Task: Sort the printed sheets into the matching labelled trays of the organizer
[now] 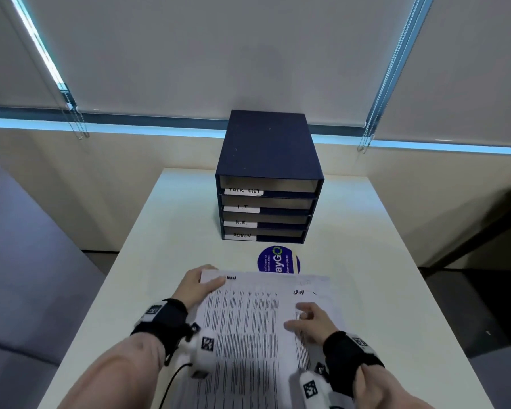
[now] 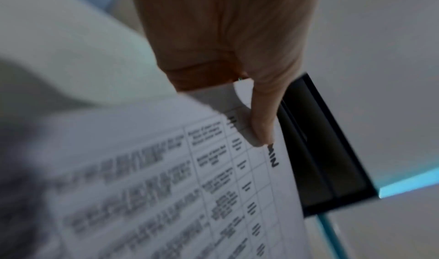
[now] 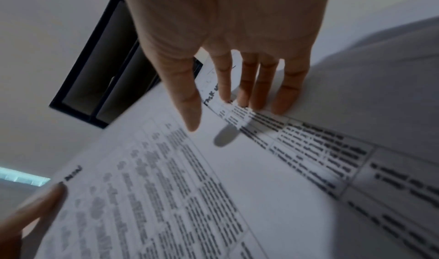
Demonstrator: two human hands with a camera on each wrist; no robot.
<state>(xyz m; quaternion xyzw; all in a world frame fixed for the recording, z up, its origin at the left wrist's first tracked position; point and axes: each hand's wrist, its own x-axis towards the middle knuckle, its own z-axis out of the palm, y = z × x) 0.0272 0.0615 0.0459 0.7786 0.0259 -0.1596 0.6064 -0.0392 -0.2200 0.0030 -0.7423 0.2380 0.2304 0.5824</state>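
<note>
A dark blue organizer [image 1: 267, 172] stands at the table's far middle, with trays labelled TASK LIST, I.T, H.R. and ADMIN from top to bottom. Near me lie printed sheets. My left hand [image 1: 199, 283] pinches the top sheet [image 1: 242, 326] at its far left corner, thumb on top, beside a handwritten word ending in "MIN" [image 2: 273, 157]. The sheet is lifted off the one below. My right hand [image 1: 310, 320] rests with straight fingers [image 3: 259, 92] on the lower sheet [image 3: 356, 169], which is headed "TASK…" [image 3: 211, 97].
A round blue sticker [image 1: 278, 259] is on the white table [image 1: 381, 261] between the organizer and the sheets. The table's edges drop off left and right. Window blinds [image 1: 189, 54] hang behind the organizer.
</note>
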